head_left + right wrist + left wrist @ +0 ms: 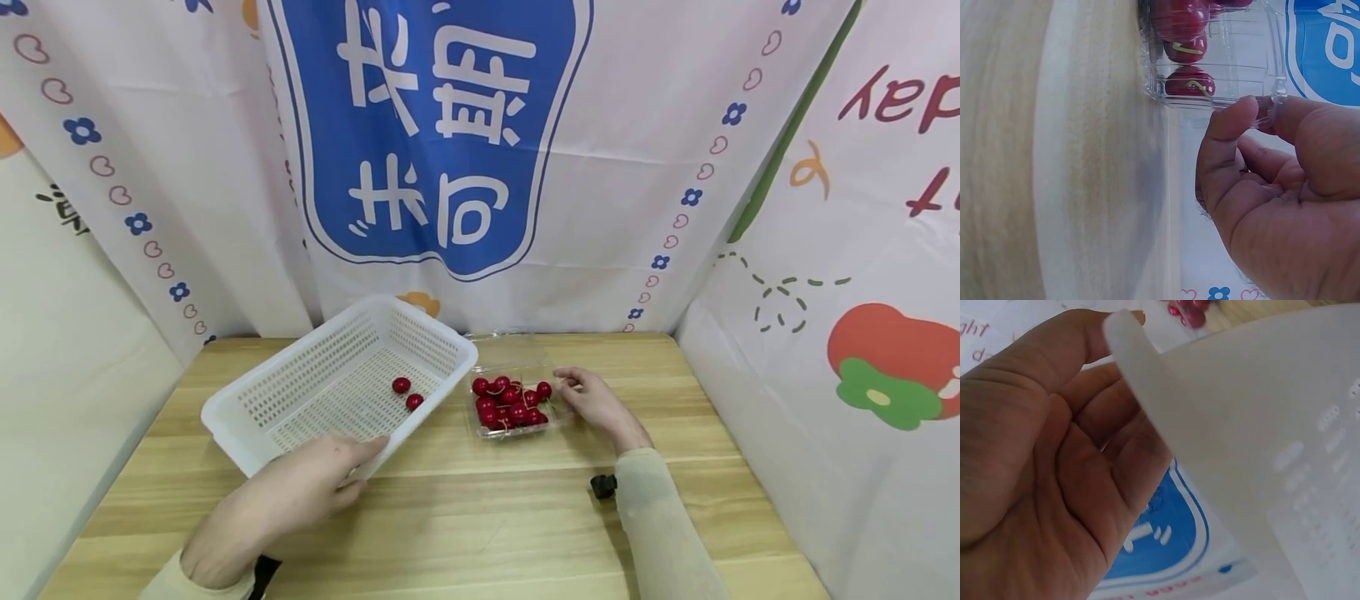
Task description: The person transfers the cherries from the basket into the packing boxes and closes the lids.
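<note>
A white plastic basket (258, 375) with perforated walls stands at the left of the table, and two cherries (401, 385) lie inside it. My left hand (311, 483) holds the basket's near rim, thumb over the edge and fingers along the outer wall; the rim (1138, 369) shows up close in the left wrist view. To the right of the basket sits a clear plastic box (480, 429) with several dark red cherries (517, 412), some with stems. At the box's right edge my right hand (596, 404) pinches the rim between thumb and finger (1235, 119).
The clear lid (510, 350) of the box leans open toward the back. A wooden table (465, 525) lies under everything. Printed white cloth (615, 208) hangs behind it and along both sides. A black strap piece (602, 486) sits at the right wrist.
</note>
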A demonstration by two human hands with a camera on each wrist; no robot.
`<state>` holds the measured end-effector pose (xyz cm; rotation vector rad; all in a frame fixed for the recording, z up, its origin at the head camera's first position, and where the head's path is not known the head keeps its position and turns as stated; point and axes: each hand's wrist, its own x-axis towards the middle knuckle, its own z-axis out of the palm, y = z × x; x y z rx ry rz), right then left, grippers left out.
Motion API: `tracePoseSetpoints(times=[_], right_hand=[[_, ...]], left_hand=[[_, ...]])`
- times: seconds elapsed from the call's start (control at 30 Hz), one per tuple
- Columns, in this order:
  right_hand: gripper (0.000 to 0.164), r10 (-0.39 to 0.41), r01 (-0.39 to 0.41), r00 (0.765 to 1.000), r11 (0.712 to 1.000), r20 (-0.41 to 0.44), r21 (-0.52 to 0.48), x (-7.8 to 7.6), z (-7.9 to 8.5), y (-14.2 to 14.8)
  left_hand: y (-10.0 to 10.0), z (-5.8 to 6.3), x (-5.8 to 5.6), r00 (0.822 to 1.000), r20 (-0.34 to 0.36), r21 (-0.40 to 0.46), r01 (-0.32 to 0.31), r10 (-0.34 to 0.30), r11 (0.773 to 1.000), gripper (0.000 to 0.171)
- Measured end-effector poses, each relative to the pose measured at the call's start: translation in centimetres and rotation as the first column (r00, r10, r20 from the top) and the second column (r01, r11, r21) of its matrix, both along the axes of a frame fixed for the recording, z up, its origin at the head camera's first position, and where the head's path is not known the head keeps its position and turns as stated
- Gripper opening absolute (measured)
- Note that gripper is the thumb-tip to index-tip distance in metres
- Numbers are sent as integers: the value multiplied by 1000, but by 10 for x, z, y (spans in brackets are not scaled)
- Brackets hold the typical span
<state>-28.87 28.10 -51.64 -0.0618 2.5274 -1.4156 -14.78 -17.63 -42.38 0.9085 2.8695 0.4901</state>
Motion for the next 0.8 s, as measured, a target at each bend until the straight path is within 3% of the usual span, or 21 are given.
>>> tracePoseSetpoints(times=[0.23, 0.47, 0.6, 0.7, 0.8], right_hand=[[49, 7, -6, 1000, 1000, -16, 24, 0, 1, -1], [49, 34, -33, 999, 999, -42, 36, -2, 3, 0], [49, 43, -40, 998, 998, -52, 53, -2, 2, 0], [49, 45, -41, 997, 997, -55, 64, -2, 2, 1], [50, 41, -37, 998, 997, -52, 74, -1, 2, 1]], left_hand=[[-33, 0, 1, 1000, 14, -22, 4, -4, 1000, 60], [-75, 1, -1, 988, 154, 87, -5, -9, 996, 59], [-97, -2, -4, 985, 175, 104, -28, 10, 994, 56], [-108, -9, -11, 997, 61, 49, -46, 43, 998, 53], [-115, -19, -23, 993, -73, 0, -94, 94, 996, 52]])
